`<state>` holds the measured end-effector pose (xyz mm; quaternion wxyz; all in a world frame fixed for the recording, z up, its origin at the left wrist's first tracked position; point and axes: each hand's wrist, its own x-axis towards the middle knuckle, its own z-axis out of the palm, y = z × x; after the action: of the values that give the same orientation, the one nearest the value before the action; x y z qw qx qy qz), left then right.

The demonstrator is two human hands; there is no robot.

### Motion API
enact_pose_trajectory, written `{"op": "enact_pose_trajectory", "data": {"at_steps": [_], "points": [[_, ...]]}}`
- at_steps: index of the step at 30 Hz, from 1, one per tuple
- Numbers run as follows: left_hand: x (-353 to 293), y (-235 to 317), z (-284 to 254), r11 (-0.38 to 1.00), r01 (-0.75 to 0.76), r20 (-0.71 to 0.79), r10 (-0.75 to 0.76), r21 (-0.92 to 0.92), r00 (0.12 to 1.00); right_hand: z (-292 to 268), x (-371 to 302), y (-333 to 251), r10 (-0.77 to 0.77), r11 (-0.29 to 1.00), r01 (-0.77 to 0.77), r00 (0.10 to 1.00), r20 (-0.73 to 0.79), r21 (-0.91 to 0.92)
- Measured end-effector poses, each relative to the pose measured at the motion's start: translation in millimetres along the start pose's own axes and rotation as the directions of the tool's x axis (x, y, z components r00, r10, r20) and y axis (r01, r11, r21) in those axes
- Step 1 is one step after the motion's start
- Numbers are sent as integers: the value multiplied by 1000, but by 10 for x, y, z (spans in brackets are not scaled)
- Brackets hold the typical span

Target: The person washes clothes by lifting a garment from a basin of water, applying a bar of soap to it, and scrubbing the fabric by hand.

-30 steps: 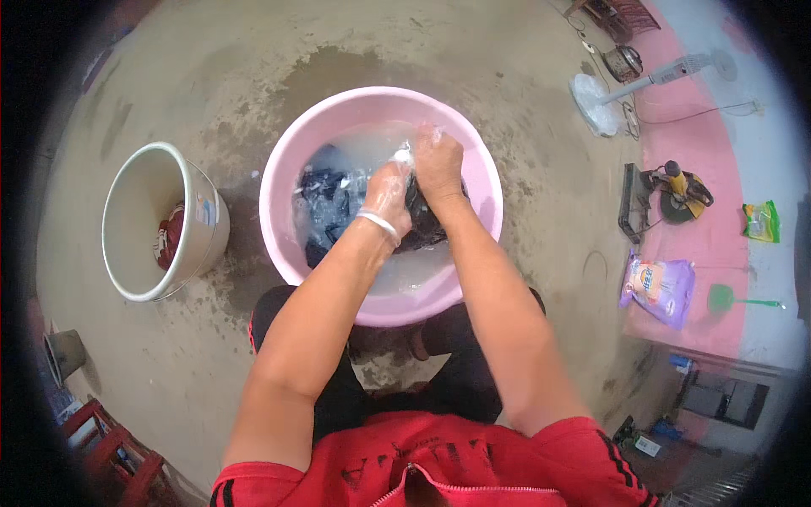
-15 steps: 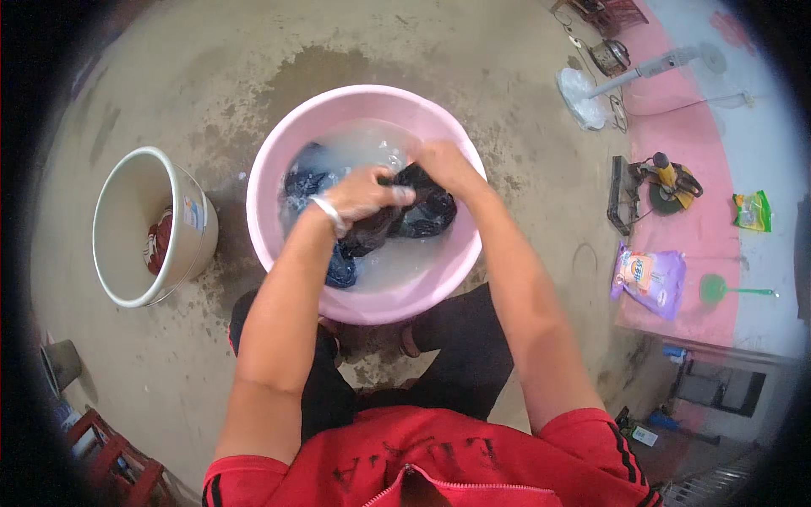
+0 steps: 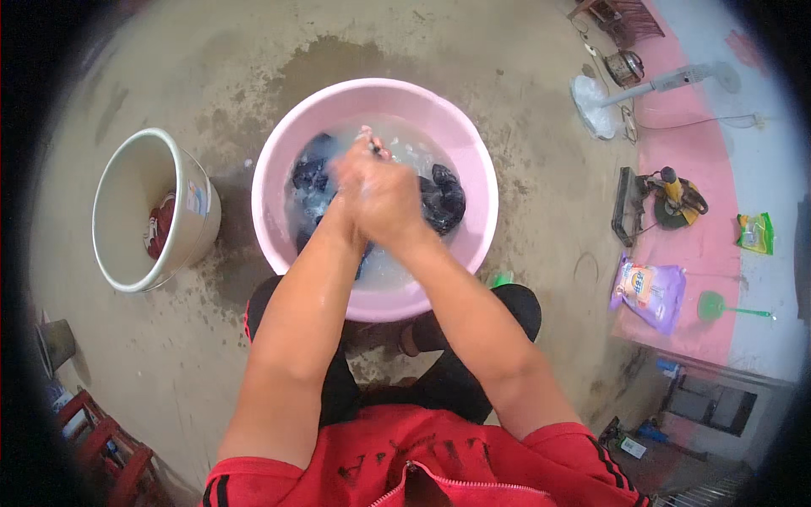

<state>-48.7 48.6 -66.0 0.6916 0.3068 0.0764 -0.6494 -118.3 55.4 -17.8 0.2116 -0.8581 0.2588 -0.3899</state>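
Observation:
A wide pink basin (image 3: 269,215) of cloudy water stands on the floor in front of me, between my knees. Soaked dark garments (image 3: 442,201) lie in it, some to the left and some to the right of my hands. Above the middle of the water my two hands are pressed together. My right hand (image 3: 389,196) is nearer and closed, covering much of the other. My left hand (image 3: 346,179) is smeared by motion and partly hidden. A scrap of dark cloth shows between the fingers; most of what they grip is hidden.
Left of the basin stands a cream bucket (image 3: 106,211) with a dark red item (image 3: 159,226) inside. Along the right wall are a standing fan (image 3: 596,106), a yellow-and-black power saw (image 3: 673,198), a purple bag (image 3: 650,294) and a green swatter (image 3: 714,306). Wet patches mark the floor.
My hands have come together over the basin's middle, the right one moving left and nearer me. The dark garment that stretched between them is now mostly hidden or down in the water.

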Motion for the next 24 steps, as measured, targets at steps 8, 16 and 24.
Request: {"op": "enact_pose_trajectory", "data": {"at_steps": [8,16,24], "points": [[-158,-63,128,974,-80,-71,97,212,993,-69,84,224,159,987,-161,981,-111,-8],[-291,90,344,342,-126,221,-255,931,941,-633,292,1077,394,906,-357,907,147,-227],[-284,228,471,994,0,52,-5,106,999,-1070,-284,1408,699,617,-785,577,424,51]]}}
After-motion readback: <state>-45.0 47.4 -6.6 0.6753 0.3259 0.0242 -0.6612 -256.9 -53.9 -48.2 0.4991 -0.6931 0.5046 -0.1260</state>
